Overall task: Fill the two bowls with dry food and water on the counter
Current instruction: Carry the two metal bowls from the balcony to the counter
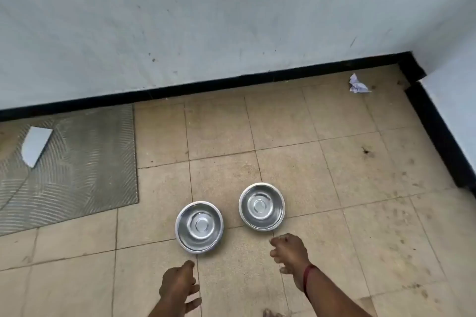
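- Two steel bowls stand on a tiled floor (334, 188), not on a counter, near each other but apart, with a strip of tile between them.
- The left bowl (199, 226) is upright and closer to the person. Its inside shows only bare shiny metal.
- The right bowl (262, 206) is also upright, a little further away and to the right. Its inside is bare metal too.
- The left hand (177, 283) is low in the view, just below the left bowl and not touching it. Its fingers are relaxed and a little spread, and it holds nothing.
- The right hand (289, 252) is just below the right bowl and not touching it. Its back faces the camera and its fingers bend loosely downward. I see nothing in it.
- A red thread (307, 278) goes around the right wrist.
- A grey mat (90, 162) with a wavy pattern lies on the floor at the left, well apart from the bowls. A white card (36, 145) lies on it.
- A crumpled paper (358, 83) lies far back near the corner, close to the black skirting (231, 83).
- Above the skirting is a pale wall (231, 8) with small dark marks.
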